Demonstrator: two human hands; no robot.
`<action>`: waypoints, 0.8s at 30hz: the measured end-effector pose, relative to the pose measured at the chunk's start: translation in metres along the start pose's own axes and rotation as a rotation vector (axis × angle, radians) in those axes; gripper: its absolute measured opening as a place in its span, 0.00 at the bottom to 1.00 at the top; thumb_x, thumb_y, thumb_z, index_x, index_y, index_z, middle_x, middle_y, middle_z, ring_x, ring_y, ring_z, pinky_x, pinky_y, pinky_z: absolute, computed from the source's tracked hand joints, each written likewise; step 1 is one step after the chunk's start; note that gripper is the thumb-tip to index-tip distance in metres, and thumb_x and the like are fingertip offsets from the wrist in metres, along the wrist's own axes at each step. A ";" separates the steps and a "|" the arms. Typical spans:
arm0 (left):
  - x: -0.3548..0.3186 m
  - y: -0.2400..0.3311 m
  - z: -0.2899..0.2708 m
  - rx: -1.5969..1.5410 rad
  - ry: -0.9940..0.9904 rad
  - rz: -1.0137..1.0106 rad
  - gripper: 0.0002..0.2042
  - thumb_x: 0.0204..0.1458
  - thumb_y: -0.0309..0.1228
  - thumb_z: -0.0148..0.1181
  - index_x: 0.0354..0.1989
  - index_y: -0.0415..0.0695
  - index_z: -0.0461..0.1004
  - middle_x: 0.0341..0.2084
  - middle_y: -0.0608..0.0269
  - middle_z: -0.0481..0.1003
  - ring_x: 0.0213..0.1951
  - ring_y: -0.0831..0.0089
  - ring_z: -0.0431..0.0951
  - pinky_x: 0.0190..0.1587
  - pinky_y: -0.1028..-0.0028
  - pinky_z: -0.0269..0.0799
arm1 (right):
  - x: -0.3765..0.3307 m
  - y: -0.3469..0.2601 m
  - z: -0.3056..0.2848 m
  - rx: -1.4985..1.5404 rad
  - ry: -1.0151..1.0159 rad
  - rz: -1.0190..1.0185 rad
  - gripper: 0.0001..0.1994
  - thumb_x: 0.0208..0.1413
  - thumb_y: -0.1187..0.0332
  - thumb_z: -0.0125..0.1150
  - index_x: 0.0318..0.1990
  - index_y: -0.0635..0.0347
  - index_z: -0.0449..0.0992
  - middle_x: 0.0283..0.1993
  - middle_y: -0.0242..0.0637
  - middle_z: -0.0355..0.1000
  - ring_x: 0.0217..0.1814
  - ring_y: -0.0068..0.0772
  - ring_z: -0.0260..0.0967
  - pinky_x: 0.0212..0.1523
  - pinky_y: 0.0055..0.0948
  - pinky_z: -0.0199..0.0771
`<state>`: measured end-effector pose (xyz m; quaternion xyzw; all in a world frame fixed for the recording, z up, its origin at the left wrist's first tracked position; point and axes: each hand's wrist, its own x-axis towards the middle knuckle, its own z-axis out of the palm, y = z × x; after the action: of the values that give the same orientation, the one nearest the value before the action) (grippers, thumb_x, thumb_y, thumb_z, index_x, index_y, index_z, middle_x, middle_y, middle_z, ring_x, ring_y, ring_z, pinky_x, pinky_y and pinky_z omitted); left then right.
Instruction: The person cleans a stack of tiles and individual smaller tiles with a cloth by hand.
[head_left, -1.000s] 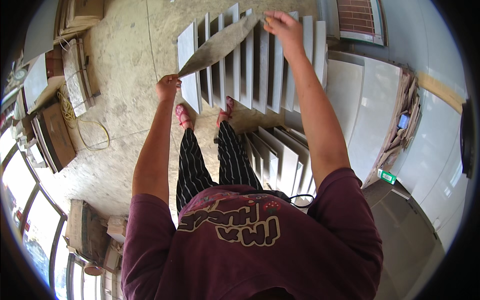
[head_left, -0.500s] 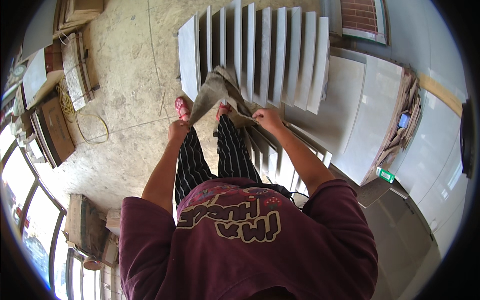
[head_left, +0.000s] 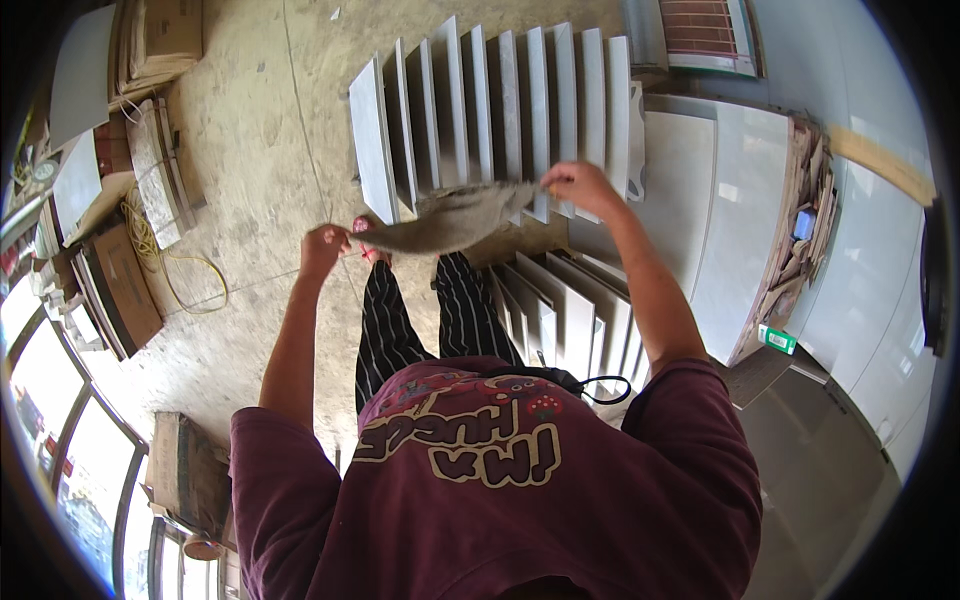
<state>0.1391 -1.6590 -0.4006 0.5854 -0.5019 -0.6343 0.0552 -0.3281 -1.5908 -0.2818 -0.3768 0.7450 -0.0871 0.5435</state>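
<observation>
A grey-brown cloth (head_left: 440,228) hangs stretched between my two hands, sagging in the middle and smeared by motion. My left hand (head_left: 326,243) pinches its left end above the floor near my red shoe. Its right end is pinched in my right hand (head_left: 580,188), in front of a rack of upright tile panels. Those grey-white panels (head_left: 475,105) stand in a row just beyond the cloth, which overlaps their lower edges in the view.
More upright panels (head_left: 575,300) stand at my right leg. Large slabs (head_left: 740,200) lean at the right, with broken cardboard (head_left: 805,220) along their edge. At the left are cardboard boxes (head_left: 120,280) and a coiled yellow hose (head_left: 145,235) on the concrete floor (head_left: 250,150).
My hands have moved farther apart, the left one leftward and the right one up and right. The cloth went from a bunched, raised fold to a wide, sagging stretch.
</observation>
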 end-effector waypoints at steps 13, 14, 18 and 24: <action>0.092 0.093 0.075 -0.175 0.147 0.062 0.07 0.49 0.22 0.53 0.34 0.37 0.76 0.22 0.60 0.77 0.24 0.77 0.77 0.25 0.79 0.72 | 0.050 0.012 -0.054 0.144 0.645 -0.182 0.08 0.52 0.74 0.55 0.38 0.56 0.77 0.31 0.33 0.75 0.32 0.23 0.71 0.35 0.23 0.71; 0.090 0.092 0.089 -0.153 0.141 -0.010 0.07 0.48 0.21 0.53 0.33 0.37 0.76 0.22 0.60 0.77 0.23 0.77 0.77 0.24 0.80 0.71 | 0.039 0.008 -0.050 0.028 0.646 -0.114 0.08 0.52 0.73 0.54 0.38 0.55 0.77 0.32 0.36 0.75 0.32 0.30 0.72 0.36 0.26 0.71; 0.069 0.045 0.137 0.047 0.010 -0.024 0.08 0.46 0.28 0.54 0.32 0.44 0.78 0.19 0.64 0.78 0.23 0.76 0.77 0.29 0.76 0.71 | 0.014 0.067 -0.025 -0.121 0.483 -0.030 0.08 0.51 0.71 0.54 0.37 0.54 0.77 0.34 0.40 0.75 0.36 0.38 0.73 0.38 0.31 0.71; -0.011 -0.003 0.159 0.350 -0.250 -0.064 0.07 0.44 0.29 0.54 0.29 0.45 0.79 0.19 0.63 0.78 0.27 0.70 0.79 0.32 0.73 0.72 | -0.061 0.118 0.012 -0.179 0.353 -0.045 0.06 0.49 0.76 0.55 0.34 0.59 0.76 0.29 0.39 0.74 0.31 0.29 0.72 0.33 0.26 0.71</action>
<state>0.0170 -1.5587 -0.4251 0.5187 -0.5883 -0.6065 -0.1302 -0.3649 -1.4652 -0.3047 -0.4190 0.8250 -0.0971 0.3665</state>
